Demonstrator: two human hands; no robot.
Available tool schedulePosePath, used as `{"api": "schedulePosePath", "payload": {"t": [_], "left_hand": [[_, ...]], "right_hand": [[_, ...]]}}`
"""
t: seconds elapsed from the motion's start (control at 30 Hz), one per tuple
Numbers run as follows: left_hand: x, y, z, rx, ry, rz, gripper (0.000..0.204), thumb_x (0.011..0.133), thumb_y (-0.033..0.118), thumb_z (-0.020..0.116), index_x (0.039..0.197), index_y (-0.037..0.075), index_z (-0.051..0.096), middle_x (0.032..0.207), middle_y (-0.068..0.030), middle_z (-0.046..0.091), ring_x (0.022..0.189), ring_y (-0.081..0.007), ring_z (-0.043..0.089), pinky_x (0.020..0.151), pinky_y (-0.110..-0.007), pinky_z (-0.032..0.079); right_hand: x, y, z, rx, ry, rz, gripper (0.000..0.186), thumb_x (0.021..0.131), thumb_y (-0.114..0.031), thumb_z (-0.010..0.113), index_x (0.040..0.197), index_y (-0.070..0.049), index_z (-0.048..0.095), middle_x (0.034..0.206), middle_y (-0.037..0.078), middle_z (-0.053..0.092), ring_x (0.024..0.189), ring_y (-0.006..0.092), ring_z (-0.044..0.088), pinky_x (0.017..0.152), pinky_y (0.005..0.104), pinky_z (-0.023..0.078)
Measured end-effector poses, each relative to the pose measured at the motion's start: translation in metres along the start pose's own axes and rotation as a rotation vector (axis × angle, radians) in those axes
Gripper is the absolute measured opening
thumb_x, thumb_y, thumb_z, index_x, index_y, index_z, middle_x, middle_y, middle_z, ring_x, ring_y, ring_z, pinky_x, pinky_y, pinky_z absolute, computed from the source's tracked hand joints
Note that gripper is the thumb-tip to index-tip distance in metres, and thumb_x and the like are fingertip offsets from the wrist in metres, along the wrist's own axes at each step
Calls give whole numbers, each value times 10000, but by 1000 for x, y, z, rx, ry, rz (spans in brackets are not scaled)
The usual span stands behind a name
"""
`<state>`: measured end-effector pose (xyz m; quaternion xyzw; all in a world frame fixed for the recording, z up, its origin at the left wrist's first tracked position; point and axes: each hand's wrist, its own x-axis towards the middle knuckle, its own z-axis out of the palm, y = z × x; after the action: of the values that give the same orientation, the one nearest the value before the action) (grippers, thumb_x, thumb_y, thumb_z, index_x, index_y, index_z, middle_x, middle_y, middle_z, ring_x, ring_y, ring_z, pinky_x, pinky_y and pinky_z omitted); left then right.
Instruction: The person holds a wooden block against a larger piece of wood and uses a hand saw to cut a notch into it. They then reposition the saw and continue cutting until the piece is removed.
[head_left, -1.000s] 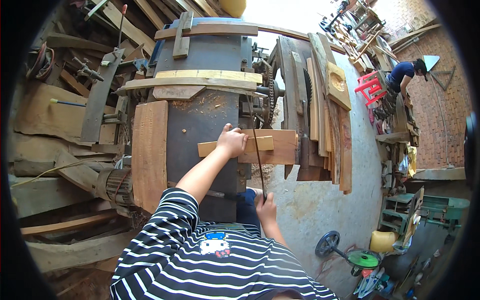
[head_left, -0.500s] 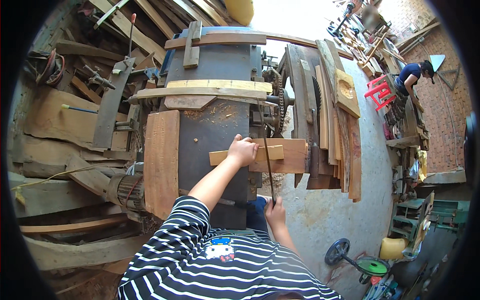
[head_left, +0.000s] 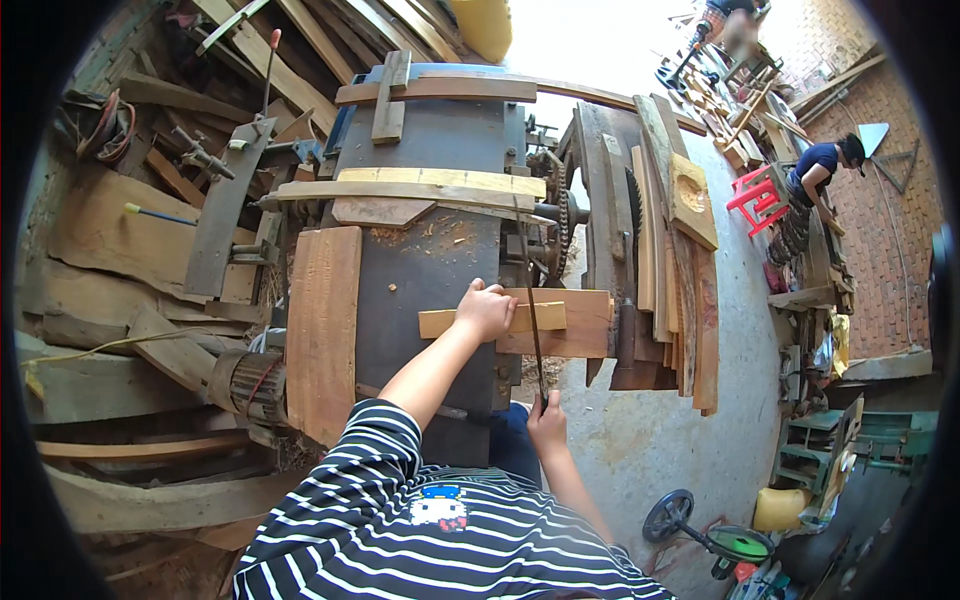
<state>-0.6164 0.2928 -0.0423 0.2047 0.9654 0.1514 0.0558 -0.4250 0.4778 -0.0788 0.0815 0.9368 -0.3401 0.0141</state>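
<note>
My left hand presses down with curled fingers on a short yellowish wooden strip, which lies over a wider reddish-brown board crossing the right edge of a dark metal machine bed. My right hand is closed round the near end of a long, thin, dark saw-like blade, too narrow to identify surely, held upright in the picture across the strip just right of my left fingers. Farther along the bed are pale planks and wood shavings.
A gear wheel, circular saw blade and stacked boards stand at right; motor and timber piles at left. A person in dark blue bends near a red stool; another person is farther back.
The view has shifted, so the bench sits lower and further right than a second ago. My hands keep nearly the same places on the strip and blade.
</note>
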Motion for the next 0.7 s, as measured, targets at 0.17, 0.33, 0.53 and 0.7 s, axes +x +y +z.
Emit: {"api": "schedulePosePath", "payload": {"t": [0.17, 0.33, 0.53, 0.7], "left_hand": [[-1, -2, -3, -35, 2, -23, 408, 946, 284, 365, 764, 110, 685, 871, -79, 681, 895, -172, 613, 849, -382, 358], [-2, -3, -1, -32, -5, -27, 394, 937, 286, 382, 751, 112, 684, 873, -81, 683, 890, -173, 622, 812, -388, 395], [0, -1, 5, -38, 11, -31, 386, 930, 293, 402, 739, 115, 687, 865, -83, 689, 923, -183, 629, 779, -394, 437], [-2, -2, 3, -68, 51, -34, 384, 929, 300, 414, 740, 109, 688, 877, -86, 691, 937, -188, 630, 778, -397, 452]], "right_hand": [[0, -5, 1, 33, -14, 23, 186, 884, -145, 535, 966, -15, 431, 752, 282, 597, 692, 488, 572, 581, 553, 438], [0, -21, -8, 77, -65, 47, 175, 888, -122, 520, 984, -11, 426, 766, 294, 600, 717, 494, 573, 602, 553, 435], [3, -35, -12, 103, 4, 25, 195, 871, -107, 533, 1004, -11, 427, 713, 295, 588, 695, 487, 578, 570, 535, 428], [4, -40, -6, 66, -47, 62, 222, 859, -90, 510, 1027, 14, 408, 699, 327, 574, 703, 511, 566, 583, 552, 429]]}}
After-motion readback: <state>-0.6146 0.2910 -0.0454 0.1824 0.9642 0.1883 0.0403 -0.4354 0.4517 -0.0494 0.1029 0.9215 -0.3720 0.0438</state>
